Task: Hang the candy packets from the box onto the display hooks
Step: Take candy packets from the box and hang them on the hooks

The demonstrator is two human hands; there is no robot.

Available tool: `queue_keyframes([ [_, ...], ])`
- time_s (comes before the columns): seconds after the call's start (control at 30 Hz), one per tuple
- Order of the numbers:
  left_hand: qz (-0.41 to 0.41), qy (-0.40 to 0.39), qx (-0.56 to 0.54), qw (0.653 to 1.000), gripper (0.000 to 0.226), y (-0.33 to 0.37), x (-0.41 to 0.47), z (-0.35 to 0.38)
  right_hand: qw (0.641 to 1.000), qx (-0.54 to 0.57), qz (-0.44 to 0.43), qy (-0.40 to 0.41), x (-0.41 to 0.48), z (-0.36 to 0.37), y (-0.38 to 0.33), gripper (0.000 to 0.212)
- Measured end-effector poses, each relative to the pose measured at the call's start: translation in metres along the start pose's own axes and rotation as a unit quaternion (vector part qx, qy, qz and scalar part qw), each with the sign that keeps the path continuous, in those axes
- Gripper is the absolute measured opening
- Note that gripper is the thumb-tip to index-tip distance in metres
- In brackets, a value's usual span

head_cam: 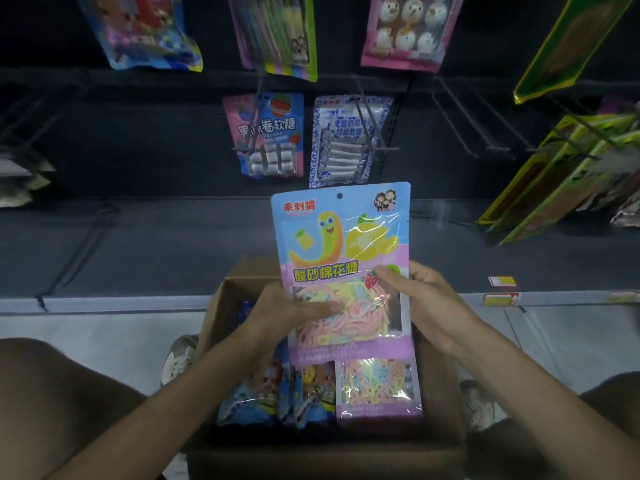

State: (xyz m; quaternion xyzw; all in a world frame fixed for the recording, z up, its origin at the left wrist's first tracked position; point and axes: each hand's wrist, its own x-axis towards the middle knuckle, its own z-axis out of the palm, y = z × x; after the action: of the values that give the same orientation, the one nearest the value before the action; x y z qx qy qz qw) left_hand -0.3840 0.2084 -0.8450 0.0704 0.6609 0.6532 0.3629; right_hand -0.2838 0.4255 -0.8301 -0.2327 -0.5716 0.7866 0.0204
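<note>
1. Hands hold one candy packet point(341, 258) upright above the open cardboard box point(221, 306): the left hand point(294, 311) clamps the packet's left edge, thumb across its clear window, and the right hand point(420, 299) clamps the right edge, thumb on the front.
2. Packet's punched hole sits at its top edge, below the display hooks and free of them.
3. Inside the box, a second noodle-candy packet point(377, 389) stands at the right wall, with blue packets point(273, 393) along the left wall.
4. Straight above the held packet, on the dark display panel point(138, 150), hang a blue-and-pink roll-candy packet point(273, 133) and a blue-white patterned packet point(349, 140), each on its own hook.
5. Bare hooks point(464, 123) jut out to the right of these, before green-edged packets point(561, 174) at the right edge.
6. Higher packets point(277, 32) hang along the top edge.
</note>
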Motion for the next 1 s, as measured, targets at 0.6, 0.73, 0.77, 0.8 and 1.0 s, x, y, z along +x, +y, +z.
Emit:
queue_keyframes([
  [0.6, 0.183, 0.006, 0.043, 0.982, 0.031, 0.110, -0.045, -0.031, 0.984, -0.084, -0.159, 0.006, -0.017, 0.085, -0.101, 0.029],
  [0.73, 0.261, 0.040, 0.035, 0.964, 0.022, 0.168, -0.074, -0.034, 0.976, -0.079, -0.201, -0.024, -0.027, 0.108, -0.145, 0.029],
  [0.77, 0.276, 0.046, 0.032, 0.959, 0.024, 0.181, -0.081, -0.036, 0.974, -0.075, -0.211, -0.032, -0.031, 0.114, -0.155, 0.031],
  [0.8, 0.289, 0.051, 0.025, 0.956, 0.028, 0.195, -0.085, -0.037, 0.971, -0.074, -0.224, -0.037, -0.034, 0.119, -0.166, 0.032],
  [1.0, 0.352, 0.059, -0.025, 0.934, 0.034, 0.264, -0.103, -0.047, 0.946, -0.126, -0.293, -0.059, -0.046, 0.149, -0.232, 0.038],
])
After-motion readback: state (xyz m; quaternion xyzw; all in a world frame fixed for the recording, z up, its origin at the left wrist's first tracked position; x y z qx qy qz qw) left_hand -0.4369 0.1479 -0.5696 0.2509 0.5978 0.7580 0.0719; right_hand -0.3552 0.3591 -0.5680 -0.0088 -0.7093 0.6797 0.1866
